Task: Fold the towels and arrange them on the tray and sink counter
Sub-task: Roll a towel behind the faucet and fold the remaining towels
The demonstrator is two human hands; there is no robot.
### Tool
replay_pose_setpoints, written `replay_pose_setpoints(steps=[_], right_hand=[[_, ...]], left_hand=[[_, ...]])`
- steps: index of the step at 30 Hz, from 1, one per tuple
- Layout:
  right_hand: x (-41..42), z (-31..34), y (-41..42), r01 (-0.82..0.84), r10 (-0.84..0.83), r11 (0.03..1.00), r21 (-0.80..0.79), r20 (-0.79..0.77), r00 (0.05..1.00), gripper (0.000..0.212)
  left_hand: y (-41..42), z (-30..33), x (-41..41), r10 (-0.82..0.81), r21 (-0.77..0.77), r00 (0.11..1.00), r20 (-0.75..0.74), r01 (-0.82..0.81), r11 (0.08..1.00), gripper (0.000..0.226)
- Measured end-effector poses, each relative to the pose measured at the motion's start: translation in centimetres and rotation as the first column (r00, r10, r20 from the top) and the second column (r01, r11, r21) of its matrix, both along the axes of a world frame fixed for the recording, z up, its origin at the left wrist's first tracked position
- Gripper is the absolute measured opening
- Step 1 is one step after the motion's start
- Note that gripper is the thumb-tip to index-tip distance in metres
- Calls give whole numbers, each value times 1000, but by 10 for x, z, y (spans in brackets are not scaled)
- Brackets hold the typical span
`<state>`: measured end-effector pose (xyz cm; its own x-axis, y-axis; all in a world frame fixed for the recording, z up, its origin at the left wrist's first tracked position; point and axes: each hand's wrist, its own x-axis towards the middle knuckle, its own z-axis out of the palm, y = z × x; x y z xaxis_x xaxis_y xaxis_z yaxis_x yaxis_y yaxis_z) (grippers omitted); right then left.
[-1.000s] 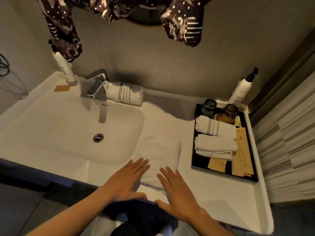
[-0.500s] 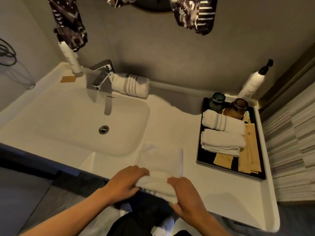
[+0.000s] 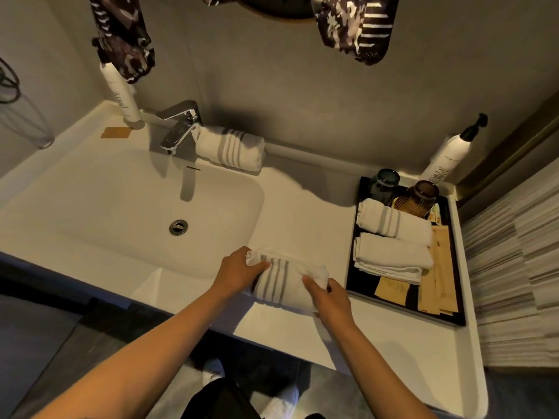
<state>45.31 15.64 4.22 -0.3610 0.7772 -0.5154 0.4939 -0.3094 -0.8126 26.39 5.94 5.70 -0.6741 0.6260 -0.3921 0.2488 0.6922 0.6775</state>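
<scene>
**Both hands on the rolled towel at the front of the worktop**

We have a white towel with grey stripes [image 3: 282, 282] rolled up between our hands on the white worktop [image 3: 393, 337], just beyond the near edge. Our left hand [image 3: 239, 272] grips the left end of the roll, fingers curled over the top of it. Our right hand [image 3: 328, 294] holds the right end, fingers curled onto the cloth. The two hands are apart, with the striped middle of the roll showing between them.

To the right of our right hand lies a black tray [image 3: 453, 313]. On it rest two towels: a folded towel [image 3: 393, 255] nearer us and, just beyond and touching it, a striped rolled towel [image 3: 390, 222]. Farther along the tray stand a dark green cup [image 3: 385, 181] and a brown ribbed cup [image 3: 422, 196], with tan paper packets [image 3: 435, 285] along its right side. A white pump bottle [image 3: 450, 152] stands past the tray by the wall.

Ahead of our left hand is the sink basin [image 3: 121, 207] with its drain [image 3: 178, 227]. Beyond that sits the chrome tap [image 3: 180, 128], and just right of it another striped roll [image 3: 230, 149] lies against the wall.
</scene>
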Motion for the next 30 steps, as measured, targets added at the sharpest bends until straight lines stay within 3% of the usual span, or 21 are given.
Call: replay_pose_setpoints(steps=[2,3,8,11,15,17,20,21,23,24,26,27,28,30], right_hand=[[-10,-4,5,85,-76,992,-91,105,992,93],[-13,-5,8,118,-104,986,-115,126,987,100],[-25,-4,20,106,-74,984,-143,212,975,93],[-33,-5,26,101,-66,985,-140,232,970,82],[-45,-5,39,136,-103,984,-111,263,959,74],[-44,-4,42,148,-114,982,-114,263,958,71],[-56,-3,52,170,-147,982,-85,234,961,64],[-63,-1,57,195,-176,978,-71,217,960,63],[-82,3,72,251,-239,967,-52,171,956,58],[-91,4,80,278,-270,960,-33,149,951,57],[-112,7,98,310,-311,950,28,126,942,52],[-126,7,110,326,-330,944,54,102,938,48],[-138,8,121,357,-361,932,66,84,929,45],[-163,11,146,441,-447,893,94,58,893,47]], left_hand=[[7,-2,1,7,-41,999,-50,-9,999,39],[10,-4,1,16,-58,998,-59,-20,998,44],[19,-5,1,147,-198,989,-16,-147,969,86],[28,5,1,94,-312,996,-7,-92,946,87],[35,19,-11,116,-354,989,95,-75,932,79],[29,15,-13,85,-407,980,182,-4,914,88],[24,5,-25,187,-291,907,376,-76,954,126],[25,6,-29,241,-222,864,443,-155,963,130],[32,11,-37,273,-82,838,472,-266,960,114],[34,12,-37,256,-18,890,377,-269,963,99],[36,6,-38,82,27,990,-114,-80,996,70],[39,5,-41,-62,37,940,-337,79,996,58],[43,3,-44,-197,43,869,-454,242,969,52],[63,-2,-53,-413,39,759,-504,497,867,54]])
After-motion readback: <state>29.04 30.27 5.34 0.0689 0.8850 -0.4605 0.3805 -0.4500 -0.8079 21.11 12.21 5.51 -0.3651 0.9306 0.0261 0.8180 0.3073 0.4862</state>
